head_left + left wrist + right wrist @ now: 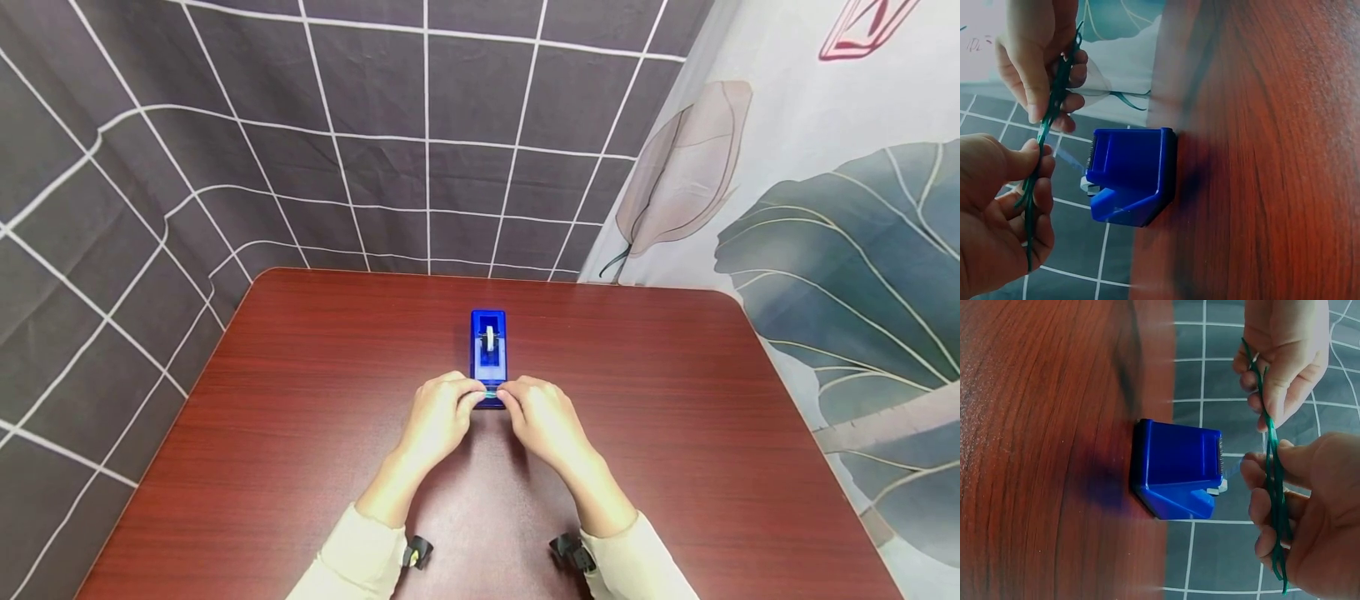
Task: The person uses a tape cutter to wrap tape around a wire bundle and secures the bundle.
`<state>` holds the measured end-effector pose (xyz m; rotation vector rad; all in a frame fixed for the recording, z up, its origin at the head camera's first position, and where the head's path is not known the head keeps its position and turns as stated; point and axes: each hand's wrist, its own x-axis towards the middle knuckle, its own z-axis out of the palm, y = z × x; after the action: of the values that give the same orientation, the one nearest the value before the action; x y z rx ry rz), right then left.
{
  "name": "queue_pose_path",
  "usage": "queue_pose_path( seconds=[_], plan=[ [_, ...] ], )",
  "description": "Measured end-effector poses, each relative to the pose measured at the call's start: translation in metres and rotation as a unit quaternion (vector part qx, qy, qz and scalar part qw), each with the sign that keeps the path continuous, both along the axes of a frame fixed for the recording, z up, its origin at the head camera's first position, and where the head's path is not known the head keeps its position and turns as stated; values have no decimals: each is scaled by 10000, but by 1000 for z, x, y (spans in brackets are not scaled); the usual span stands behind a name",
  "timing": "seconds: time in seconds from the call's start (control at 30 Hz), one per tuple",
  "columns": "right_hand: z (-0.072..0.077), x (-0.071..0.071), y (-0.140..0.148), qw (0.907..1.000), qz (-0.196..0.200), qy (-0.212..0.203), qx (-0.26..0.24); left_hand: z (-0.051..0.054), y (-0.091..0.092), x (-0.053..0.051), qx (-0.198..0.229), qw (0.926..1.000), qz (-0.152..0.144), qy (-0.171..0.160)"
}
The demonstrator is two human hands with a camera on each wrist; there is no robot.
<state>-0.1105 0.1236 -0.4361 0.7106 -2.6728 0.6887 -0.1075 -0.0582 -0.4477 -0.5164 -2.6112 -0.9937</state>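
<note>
A bundle of thin green strands (pixel 1054 100) is stretched between my two hands, above the front end of a blue tape dispenser (pixel 489 372). My left hand (pixel 437 417) pinches one side of the bundle between thumb and fingers. The other side is pinched by my right hand (pixel 549 419), its thumb close to the left one. In the right wrist view the loose ends of the green strands (pixel 1279 506) lie across the fingers. A clear tape strip (pixel 1070 159) runs from the dispenser toward the bundle; how it meets the strands is hard to make out.
The dispenser stands on a reddish-brown wooden table (pixel 315 367), with a small white tape roll (pixel 491 338) in it. Behind hangs a dark grey curtain (pixel 382 92) with white grid lines. A leaf-patterned curtain (pixel 787 142) hangs at the right.
</note>
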Motion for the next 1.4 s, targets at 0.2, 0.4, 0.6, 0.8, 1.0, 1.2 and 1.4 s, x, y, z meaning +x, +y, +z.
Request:
queue_pose_path(
  seconds=[0.2,0.4,0.6,0.8,1.0,1.2,1.4],
  plan=[
    [-2,-1,0,10000,-19,83,-18,-2,0,-1,34,10000,-7,-50],
    [-6,-2,1,9997,-4,129,-205,-2,1,-1,62,9999,10,-153],
    [-8,-5,2,9992,184,73,-361,-2,0,-1,110,9995,83,-269],
    [-11,-7,4,9984,375,205,-366,-2,0,-2,72,9996,107,-255],
    [-12,-7,4,9986,403,134,-315,-2,0,-4,8,9994,91,-340],
    [-14,-6,3,9990,338,90,-275,-1,0,-5,-315,9986,-57,-413],
    [-16,-7,3,9990,315,226,-240,-1,0,-7,-350,9983,-114,-450]
  ],
)
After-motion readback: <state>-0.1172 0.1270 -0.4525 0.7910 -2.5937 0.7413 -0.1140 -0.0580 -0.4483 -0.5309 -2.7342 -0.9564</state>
